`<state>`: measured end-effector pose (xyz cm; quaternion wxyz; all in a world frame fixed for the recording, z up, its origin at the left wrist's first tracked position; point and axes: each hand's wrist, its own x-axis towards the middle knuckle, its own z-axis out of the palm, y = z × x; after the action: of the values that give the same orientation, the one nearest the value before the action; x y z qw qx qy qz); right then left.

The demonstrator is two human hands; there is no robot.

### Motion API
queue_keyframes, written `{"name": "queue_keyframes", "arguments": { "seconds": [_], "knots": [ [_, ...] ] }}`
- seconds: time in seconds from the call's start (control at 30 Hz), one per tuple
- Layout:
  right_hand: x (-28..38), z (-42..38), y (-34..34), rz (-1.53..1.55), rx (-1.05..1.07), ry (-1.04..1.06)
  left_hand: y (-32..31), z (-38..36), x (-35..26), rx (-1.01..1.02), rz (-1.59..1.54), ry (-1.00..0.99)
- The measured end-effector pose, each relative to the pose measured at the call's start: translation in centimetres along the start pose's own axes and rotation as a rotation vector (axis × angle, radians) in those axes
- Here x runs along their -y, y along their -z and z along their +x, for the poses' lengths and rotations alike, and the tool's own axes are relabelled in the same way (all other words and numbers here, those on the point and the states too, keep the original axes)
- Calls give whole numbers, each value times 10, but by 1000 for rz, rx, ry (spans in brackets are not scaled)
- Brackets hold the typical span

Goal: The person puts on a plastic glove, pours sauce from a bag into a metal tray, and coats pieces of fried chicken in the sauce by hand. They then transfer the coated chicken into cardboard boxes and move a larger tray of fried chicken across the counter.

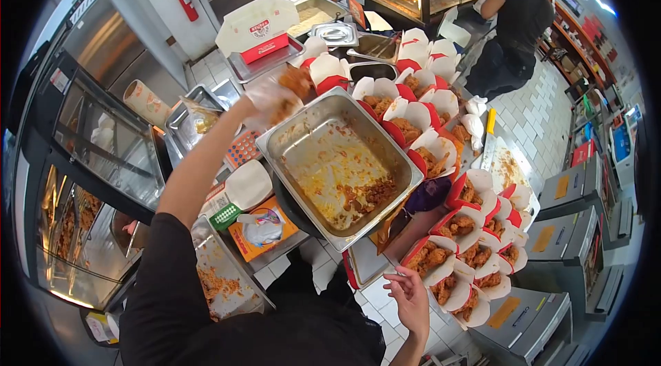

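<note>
My left hand point(265, 101), in a clear plastic glove and blurred by motion, grips a piece of fried chicken point(295, 82) beyond the far left corner of a deep steel pan point(275, 149). Oily sauce and crumbs smear the pan's bottom. My right hand point(411, 300) is bare and holds nothing; its fingers are loosely bent and apart, low in front of me. Just beyond it stands a group of red and white takeaway boxes point(428, 256) with fried chicken inside. More such boxes point(406, 125) line the pan's right side.
At the far left of the counter is a larger closed-up red and white box point(265, 46). A yellow-handled knife point(490, 125) lies at right. Glass display cabinets point(103, 139) flank me on the left. A co-worker in black point(520, 22) stands at the back right.
</note>
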<state>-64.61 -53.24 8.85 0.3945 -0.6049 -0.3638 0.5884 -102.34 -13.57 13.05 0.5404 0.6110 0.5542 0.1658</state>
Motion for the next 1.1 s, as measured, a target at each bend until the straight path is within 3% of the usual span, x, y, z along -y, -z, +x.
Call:
{"name": "queue_keyframes", "arguments": {
  "seconds": [0.13,0.23,0.27,0.37,0.47,0.5,0.63,0.67,0.73,0.83,0.87,0.93,0.97,1.0,1.03,1.1],
  "knots": [
    [-4,-2,-4,-51,6,14,45,0,-17,0,-200,114],
    [-1,-1,-12,-55,10,-4,58,57,25,283,488,181],
    [1,0,-14,-60,15,-22,57,62,27,138,1022,-7],
    [6,2,-19,-63,11,-28,44,88,34,328,822,223],
    [8,5,-20,-64,5,-42,55,112,43,292,938,171],
    [8,5,-21,-59,0,-52,70,134,67,328,932,8],
    [6,0,-18,-15,-29,-14,11,29,-59,-49,1358,-122],
    [9,-2,-12,-3,-92,-20,-3,27,-71,5,1498,-201],
    [28,8,-1,-56,-94,147,-37,20,-87,-43,1361,-335],
    [83,58,19,-69,-266,353,-98,11,-108,-52,1137,-546],
    [106,84,25,-153,-354,292,-118,7,-114,-45,1078,-601],
    [106,153,42,-707,-619,569,-149,-5,-124,20,984,-589],
    [109,187,53,-810,-588,611,-157,-6,-119,27,987,-605],
    [111,209,62,-915,-549,649,-163,-4,-107,68,920,-750],
    [119,213,67,-912,-560,644,-169,-4,-97,110,850,-891],
    [137,206,74,-1001,-462,420,-191,-11,-101,114,775,-854]
  ]
}}
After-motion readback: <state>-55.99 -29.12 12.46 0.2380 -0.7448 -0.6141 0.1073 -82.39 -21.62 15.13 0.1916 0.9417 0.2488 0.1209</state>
